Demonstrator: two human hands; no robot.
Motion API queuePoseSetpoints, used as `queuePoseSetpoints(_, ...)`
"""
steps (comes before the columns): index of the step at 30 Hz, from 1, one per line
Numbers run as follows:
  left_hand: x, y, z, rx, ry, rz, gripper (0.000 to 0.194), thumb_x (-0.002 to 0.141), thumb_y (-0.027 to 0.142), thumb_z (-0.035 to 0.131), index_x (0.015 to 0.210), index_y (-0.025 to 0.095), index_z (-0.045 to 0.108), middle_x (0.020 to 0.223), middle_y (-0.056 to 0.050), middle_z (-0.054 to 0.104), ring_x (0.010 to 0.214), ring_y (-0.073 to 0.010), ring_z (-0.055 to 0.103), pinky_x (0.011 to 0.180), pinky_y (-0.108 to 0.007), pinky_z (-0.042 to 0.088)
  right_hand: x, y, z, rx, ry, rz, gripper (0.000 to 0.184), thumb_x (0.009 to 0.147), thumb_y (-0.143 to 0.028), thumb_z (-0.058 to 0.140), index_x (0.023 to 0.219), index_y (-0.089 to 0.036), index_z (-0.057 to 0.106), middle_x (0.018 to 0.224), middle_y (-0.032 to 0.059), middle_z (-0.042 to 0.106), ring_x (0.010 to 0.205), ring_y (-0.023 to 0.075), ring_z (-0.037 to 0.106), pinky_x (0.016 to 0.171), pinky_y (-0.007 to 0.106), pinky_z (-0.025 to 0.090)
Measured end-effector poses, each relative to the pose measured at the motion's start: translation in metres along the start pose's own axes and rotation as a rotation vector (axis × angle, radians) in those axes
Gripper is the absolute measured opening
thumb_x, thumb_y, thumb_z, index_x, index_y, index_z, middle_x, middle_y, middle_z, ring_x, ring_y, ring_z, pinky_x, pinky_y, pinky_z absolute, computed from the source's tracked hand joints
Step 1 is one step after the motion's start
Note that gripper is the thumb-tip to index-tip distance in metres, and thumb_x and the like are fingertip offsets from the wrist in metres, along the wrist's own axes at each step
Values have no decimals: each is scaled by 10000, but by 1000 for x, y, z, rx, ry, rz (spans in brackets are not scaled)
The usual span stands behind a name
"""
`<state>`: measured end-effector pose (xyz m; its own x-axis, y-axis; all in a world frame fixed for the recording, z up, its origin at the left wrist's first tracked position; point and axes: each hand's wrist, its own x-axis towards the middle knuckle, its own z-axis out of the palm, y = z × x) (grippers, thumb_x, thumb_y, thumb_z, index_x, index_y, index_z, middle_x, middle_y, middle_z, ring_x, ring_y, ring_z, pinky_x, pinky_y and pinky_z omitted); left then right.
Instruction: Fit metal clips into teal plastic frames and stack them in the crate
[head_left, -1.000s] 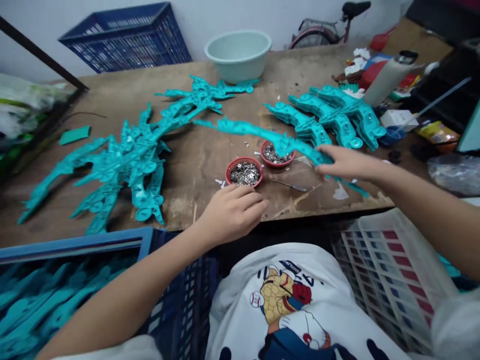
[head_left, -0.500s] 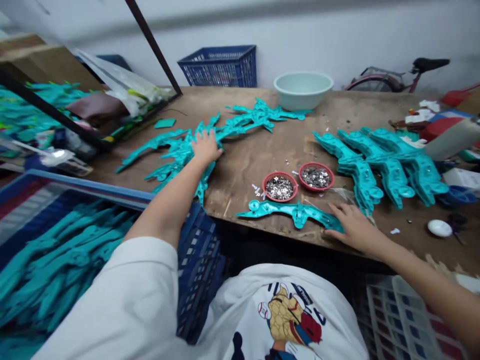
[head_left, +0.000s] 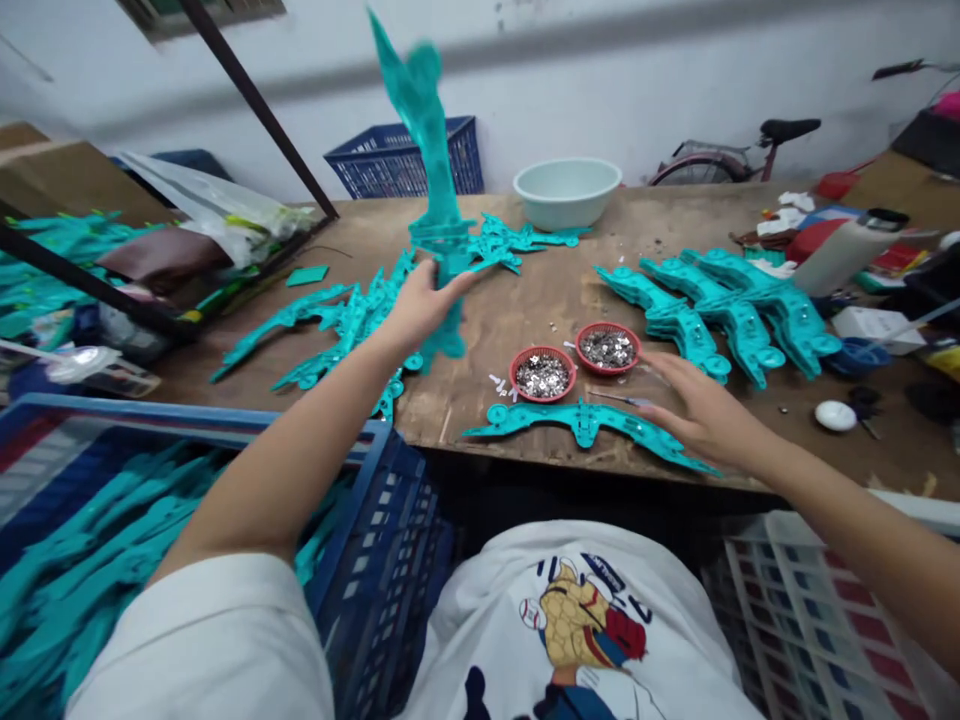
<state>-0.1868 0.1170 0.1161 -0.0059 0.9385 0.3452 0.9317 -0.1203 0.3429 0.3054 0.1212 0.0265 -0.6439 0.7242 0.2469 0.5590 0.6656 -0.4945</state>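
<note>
Grip: left hand [head_left: 424,305] clasping teal frame [head_left: 421,110], its long axis rising upright above the hand.
Spread: right hand [head_left: 701,418] opening wide just above flat frame [head_left: 540,420], lying crosswise on counter [head_left: 480,400].

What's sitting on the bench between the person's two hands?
In the head view, a red basket and another red basket of silver metal bits sit on the wooden bench between the left hand and right hand.

Your plastic strip [head_left: 424,110] is bright teal — the small baskets [head_left: 513,374] are red, the glinting bits [head_left: 542,377] silver — and your white T-shirt [head_left: 480,630] bears a multicoloured cartoon print.
</note>
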Motion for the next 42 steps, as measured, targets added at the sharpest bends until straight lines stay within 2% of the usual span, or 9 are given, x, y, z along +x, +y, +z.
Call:
queuePoseSetpoints(4, -50, 146, 60, -446, -294, -50, 564, 1426, 523, 255, 1547, 223, 718, 1510, -166, 920, 1400, -306, 901, 1116, -508, 779, 17, -78, -3, -4, 55, -129, 1544, 1078, -679, 999, 2160, -327, -46, 2155, 242, 303, 1948, 531, 458, 1525, 762, 529)
queuePoseSetpoints(8, -121, 205, 41, -448, -715, 165, 461, 1391, 582, 456, 1539, 263, 755, 1534, -120, 927, 1477, -302, 892, 1153, -454, 781, 14, -106, -12, -68, -24, -135, 1266, 1065, -378, 951, 2146, -329, 294, 1923, 222, 659, 1767, 529, 673, 1418, 714, 641)
queuePoseSetpoints(11, -160, 197, -2, -254, -732, 494, 453, 1287, 512, 748, 1673, 274, 747, 1513, -134, 941, 1397, -343, 921, 1100, -429, 776, -5, -88, -18, -116, -110, -56, 922, 1143, -389, 818, 2023, -259, 575, 1785, 221, 777, 1617, 492, 777, 1348, 661, 685)
queuePoseSetpoints(14, -170, 185, -20, -21, -528, 680, 342, 1258, 287, 721, 1576, 318, 845, 1499, -130, 947, 1375, -348, 914, 1124, -461, 760, -16, -52, -15, -195, -119, 34, 750, 1209, -456, 705, 1901, -169, 706, 1706, 262, 816, 1550, 489, 804, 1318, 659, 687)
queuePoseSetpoints(18, -128, 160, 14, 362, -332, 408, 455, 1164, 283, 816, 1617, 248, 831, 1589, -239, 895, 1516, -466, 845, 1220, -592, 699, -8, -1, 4, -203, -253, 100, 681, 1187, -474, 726, 1763, -119, 803, 1659, 266, 856, 1541, 487, 819, 1334, 650, 673)
queuePoseSetpoints(25, -64, 112, 84, 651, -857, 157, 416, 1087, 456, 889, 1409, 201, 953, 1372, -275, 968, 1282, -482, 957, 1057, -541, 762, 0, 15, 47, -270, -353, 246, 515, 1238, -388, 725, 1641, -81, 816, 1623, 316, 855, 1520, 489, 827, 1315, 601, 662)
queuePoseSetpoints(32, -69, 118, 93, 645, -943, 47, 637, 1183, 632, 856, 1543, 110, 923, 1534, -330, 910, 1466, -521, 889, 1209, -555, 718, 20, -24, 51, -506, -555, 371, 773, 1274, -531, 749, 1890, -76, 644, 1800, 354, 732, 1624, 557, 749, 1289, 611, 650)
queuePoseSetpoints(37, -66, 118, 99, 617, -933, 22, 632, 1214, 638, 806, 1531, 104, 924, 1522, -334, 903, 1456, -523, 885, 1152, -527, 722, 102, 5, 35, -447, -312, 361, 503, 1326, -314, 515, 1560, -162, 933, 1617, 227, 891, 1522, 468, 831, 1210, 542, 668)
queuePoseSetpoints(42, -67, 111, 95, 625, -946, 14, 677, 1162, 677, 865, 1584, 150, 909, 1573, -314, 898, 1461, -502, 894, 1144, -492, 728, 159, 38, 60, -433, -265, 525, 409, 1230, -255, 777, 1576, -136, 959, 1628, 261, 883, 1634, 501, 774, 1350, 601, 633)
